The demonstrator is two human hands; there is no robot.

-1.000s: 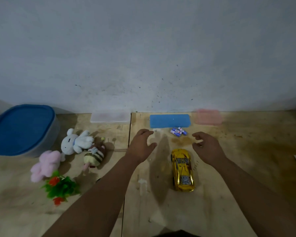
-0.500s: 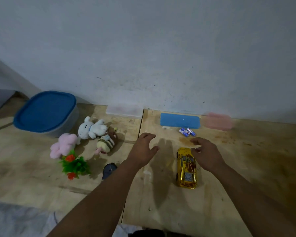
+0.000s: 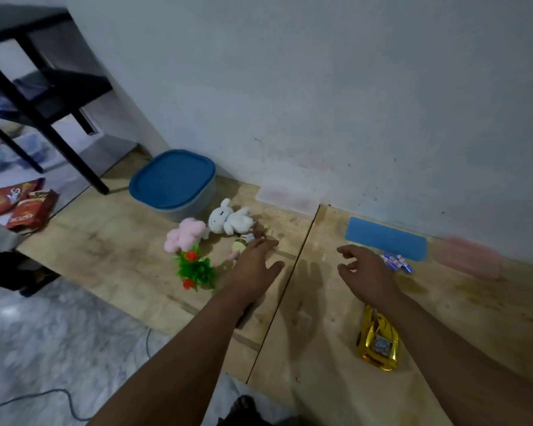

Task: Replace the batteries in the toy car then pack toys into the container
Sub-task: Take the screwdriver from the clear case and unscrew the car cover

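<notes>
**Both hands bare above the tabletop, car low at the right**

At the far left of the frame you have red snack bags on the floor, under a black table. Moving right, the container with its blue lid on sits on the wooden tabletop against the wall. Just right of it lie the pink plush, the white bunny plush and, below them, the green plastic plant with red flowers.

Your left hand comes next, near frame centre: its grip is loose, fingers spread and reaching forward, holding nothing. The striped bee plush lies just beyond its fingertips, partly hidden.

Your right hand is right of centre, fingers lightly curled, its grip empty too. The batteries lie just beside its knuckles, below the blue pad by the wall. The gold toy car sits at lower right, behind that hand and against the forearm's edge, untouched. A blurred pink object lies farther right.
</notes>
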